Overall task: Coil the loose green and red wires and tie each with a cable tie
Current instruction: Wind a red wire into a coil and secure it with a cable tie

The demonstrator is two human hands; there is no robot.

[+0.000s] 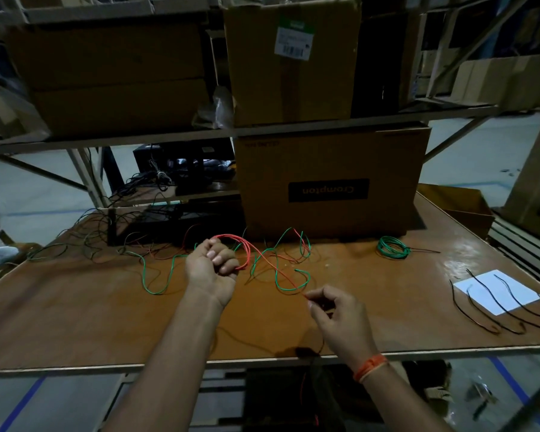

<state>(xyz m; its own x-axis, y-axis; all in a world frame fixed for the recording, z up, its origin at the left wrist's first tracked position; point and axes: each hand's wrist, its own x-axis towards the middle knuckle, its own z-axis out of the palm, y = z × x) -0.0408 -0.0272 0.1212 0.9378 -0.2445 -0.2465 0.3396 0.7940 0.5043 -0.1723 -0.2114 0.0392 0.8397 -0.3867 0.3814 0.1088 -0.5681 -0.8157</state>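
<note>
My left hand (214, 263) grips a small coil of red wire (243, 244) above the middle of the brown table (106, 307). From the coil a red strand runs down and right to my right hand (331, 310), which pinches it between thumb and fingertips. Loose green wire (156, 275) snakes across the table to the left and right of my left hand, tangled with red strands. A finished green coil (392, 247) lies at the back right. Several black cable ties (493, 304) lie across a white sheet (499, 291) at the right.
A Crompton cardboard box (331, 182) stands behind the wires, under a metal shelf (200, 134) with more boxes. Thin black wires (100, 232) and a dark device lie at the back left. An open carton (462, 210) sits at the table's far right edge.
</note>
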